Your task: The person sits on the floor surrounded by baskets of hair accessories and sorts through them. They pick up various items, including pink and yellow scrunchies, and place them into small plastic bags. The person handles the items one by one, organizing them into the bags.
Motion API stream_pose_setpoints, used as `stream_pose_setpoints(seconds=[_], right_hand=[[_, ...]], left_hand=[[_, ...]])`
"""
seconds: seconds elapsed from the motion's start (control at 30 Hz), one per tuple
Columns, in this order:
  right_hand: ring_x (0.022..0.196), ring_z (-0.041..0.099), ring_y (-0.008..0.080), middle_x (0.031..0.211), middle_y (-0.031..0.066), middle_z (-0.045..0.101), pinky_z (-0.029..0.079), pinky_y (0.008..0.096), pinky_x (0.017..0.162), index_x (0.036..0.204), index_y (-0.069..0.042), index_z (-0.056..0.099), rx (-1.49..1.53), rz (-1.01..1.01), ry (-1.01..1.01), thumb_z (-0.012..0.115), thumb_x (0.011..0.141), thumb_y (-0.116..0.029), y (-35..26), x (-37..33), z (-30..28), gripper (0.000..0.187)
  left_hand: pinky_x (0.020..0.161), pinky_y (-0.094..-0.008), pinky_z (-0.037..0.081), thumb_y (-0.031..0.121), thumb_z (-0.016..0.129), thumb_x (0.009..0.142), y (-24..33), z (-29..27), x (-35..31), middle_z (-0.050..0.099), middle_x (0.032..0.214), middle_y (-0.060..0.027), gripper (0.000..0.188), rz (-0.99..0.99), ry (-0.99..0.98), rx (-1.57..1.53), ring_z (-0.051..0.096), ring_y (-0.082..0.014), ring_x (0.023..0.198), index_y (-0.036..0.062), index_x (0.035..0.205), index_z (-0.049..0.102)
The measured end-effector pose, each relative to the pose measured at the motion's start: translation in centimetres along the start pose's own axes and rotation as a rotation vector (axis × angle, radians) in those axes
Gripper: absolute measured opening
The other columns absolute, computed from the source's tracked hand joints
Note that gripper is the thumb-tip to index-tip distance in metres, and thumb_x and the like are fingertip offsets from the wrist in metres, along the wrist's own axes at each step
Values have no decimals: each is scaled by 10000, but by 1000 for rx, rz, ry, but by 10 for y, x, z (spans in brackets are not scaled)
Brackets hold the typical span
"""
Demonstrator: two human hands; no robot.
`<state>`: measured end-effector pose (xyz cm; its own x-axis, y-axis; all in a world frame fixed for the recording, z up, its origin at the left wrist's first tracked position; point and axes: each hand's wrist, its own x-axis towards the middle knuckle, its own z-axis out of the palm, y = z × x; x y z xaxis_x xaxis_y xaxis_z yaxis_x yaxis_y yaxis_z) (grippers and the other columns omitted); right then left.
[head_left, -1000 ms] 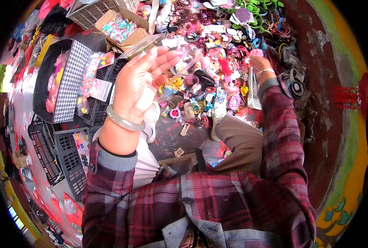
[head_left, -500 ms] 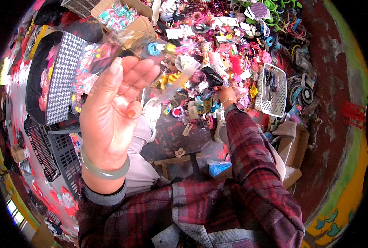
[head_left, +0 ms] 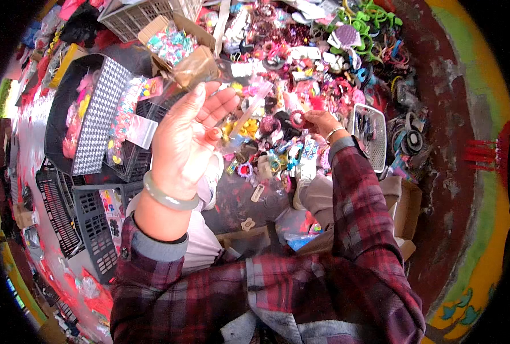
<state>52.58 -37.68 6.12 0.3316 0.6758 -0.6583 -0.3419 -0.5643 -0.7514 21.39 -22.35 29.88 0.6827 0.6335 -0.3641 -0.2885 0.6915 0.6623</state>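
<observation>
My left hand [head_left: 180, 143] is raised palm up in front of my body, a pale green bangle [head_left: 169, 198] round its wrist. Its fingers are loosely curled and apart, and the palm is bare. Just beyond its fingertips shows a clear plastic bag [head_left: 248, 113]; whether the hand touches it, I cannot tell. Over the pile of hair accessories [head_left: 266, 123], my right hand [head_left: 325, 122] pinches a dark pink, ring-shaped hair tie [head_left: 297, 119] between thumb and fingers. A thin bracelet circles that wrist.
A white perforated basket [head_left: 378, 163] stands right of my right hand. At left are a black box with a houndstooth side [head_left: 97, 123] and dark plastic crates [head_left: 94, 229]. A cardboard box [head_left: 206, 37] of small packets lies beyond my left hand. Green headbands [head_left: 369, 26] lie far right.
My left hand has moved right, and the clear bag beside it appears narrower. My right hand has lifted slightly from the pile, with the dark pink hair tie now showing in its fingers.
</observation>
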Motion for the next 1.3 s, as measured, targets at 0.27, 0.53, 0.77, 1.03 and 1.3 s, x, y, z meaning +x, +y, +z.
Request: stream_pose_setpoints(seconds=[0.27,0.53,0.77,1.03,1.3], right_hand=[[660,584,77,823,0,645,454,191,553,1033,-45,615,328,-381,-168,537,891,-161,-127,-141,51,199],[625,594,93,798,51,644,462,197,497,995,-25,612,357,-571,-105,530,892,-122,-139,-242,129,164],[629,608,98,797,28,643,493,209,544,972,-17,617,219,-504,17,537,891,-123,-134,-228,128,156],[652,628,115,787,29,631,524,223,577,973,-4,605,208,-545,95,537,890,-109,-141,-232,126,151],[699,637,114,814,37,638,521,220,577,981,-16,609,215,-556,64,538,889,-112,-140,-234,128,151]], left_hand=[[571,-186,456,243,535,895,-7,-2,22,595,1086,-171,315,16,-77,-77,604,-237,968,21,1117,516],[488,-174,466,280,487,918,-15,20,12,576,1096,-220,457,-21,-193,-77,608,-271,968,61,1301,367],[523,-176,445,312,479,923,-16,31,8,576,1103,-208,407,-20,-334,-29,609,-238,953,73,1252,454],[489,-186,463,298,436,945,-21,47,1,604,1077,-154,389,-45,-363,88,618,-154,866,29,1223,475],[491,-174,452,284,437,945,-27,49,0,614,1030,-113,378,-3,-373,184,620,-164,908,44,1234,475]])
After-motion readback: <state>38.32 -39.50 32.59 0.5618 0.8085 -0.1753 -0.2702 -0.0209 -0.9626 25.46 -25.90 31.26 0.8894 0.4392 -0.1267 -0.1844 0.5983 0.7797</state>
